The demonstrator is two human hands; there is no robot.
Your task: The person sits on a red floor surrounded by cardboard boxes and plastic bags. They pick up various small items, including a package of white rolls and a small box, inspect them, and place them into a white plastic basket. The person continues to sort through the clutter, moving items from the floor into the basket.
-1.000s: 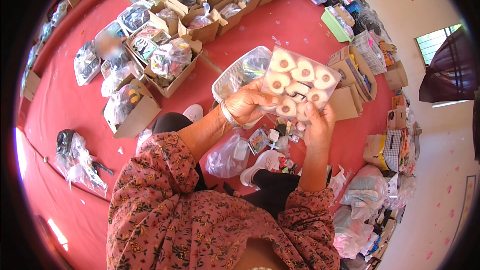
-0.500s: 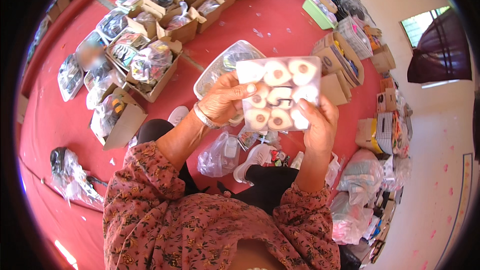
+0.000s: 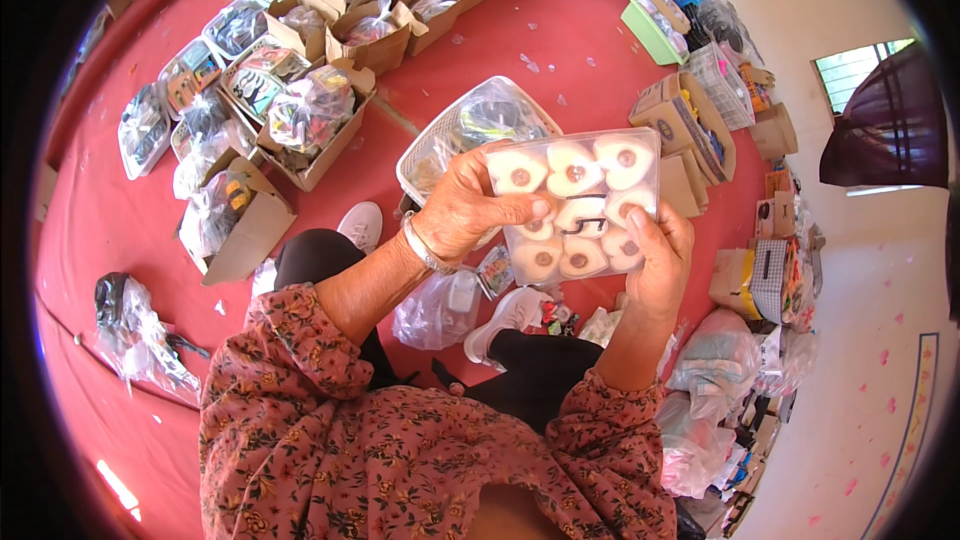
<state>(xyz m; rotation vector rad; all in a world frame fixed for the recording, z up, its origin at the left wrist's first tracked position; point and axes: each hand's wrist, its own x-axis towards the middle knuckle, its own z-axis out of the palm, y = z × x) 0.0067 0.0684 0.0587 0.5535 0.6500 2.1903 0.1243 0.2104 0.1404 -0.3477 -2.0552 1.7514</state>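
Between my two hands is a flat, clear square plastic box (image 3: 578, 202). Rows of pale heart-shaped pieces fill it, each with a brown round spot, and a dark mark shows on the middle one. My left hand (image 3: 462, 208) grips the box's left side, thumb laid across the front. The right hand (image 3: 658, 255) holds its lower right corner, thumb on the face and fingers behind. Just beyond the box stands a white basket (image 3: 420, 145) with bagged goods. Below my hands, a clear plastic bag (image 3: 436, 312) lies on the floor beside my shoe (image 3: 508, 318).
Cardboard boxes (image 3: 335, 155) and baskets packed with bagged goods form rows at the far left. More boxes (image 3: 665, 110), a green bin (image 3: 650, 32) and stuffed plastic bags (image 3: 715, 352) line the right wall. A crumpled bag (image 3: 140, 330) lies on the red floor at left.
The clear box has shifted slightly right and down in the picture and tilted, with less glare on the pieces. Both hands keep their grip.
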